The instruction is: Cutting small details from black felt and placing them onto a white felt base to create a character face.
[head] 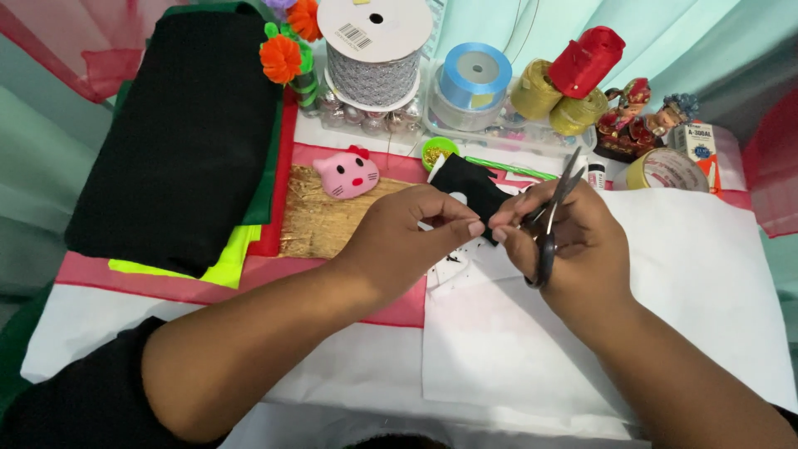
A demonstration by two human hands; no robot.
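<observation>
While the tabletop (698, 274) lies under broad white sheets of paper and a strip of red cloth, a folded stack of black fabric (179, 125) over green, yellow and red layers fills its far left corner. Toward the back stand a large spool of silver ribbon (374, 50), a blue ribbon roll (474, 76), two olive rolls topped by a red one, and a roll of tape (665, 169). A clear plastic box (499, 133) beneath the spools seems to hold small beads and trinkets, though I cannot make them out, and a small green cup (438, 153) holds gold bits. A pink cat-face cushion (347, 174) rests on a gold mat. Near the middle, the left hand (407, 237) is pinched shut on the black felt piece (470, 187), which stands raised just above the paper and already shows a notched, shaped edge. The right hand (565, 241) is closed around the scissors (550, 220), fingertips meeting the left hand's, blades pointing away and nearly shut. By my judgement the shaping is well underway, with fine trimming left; tiny black snippets lie on the paper below.
</observation>
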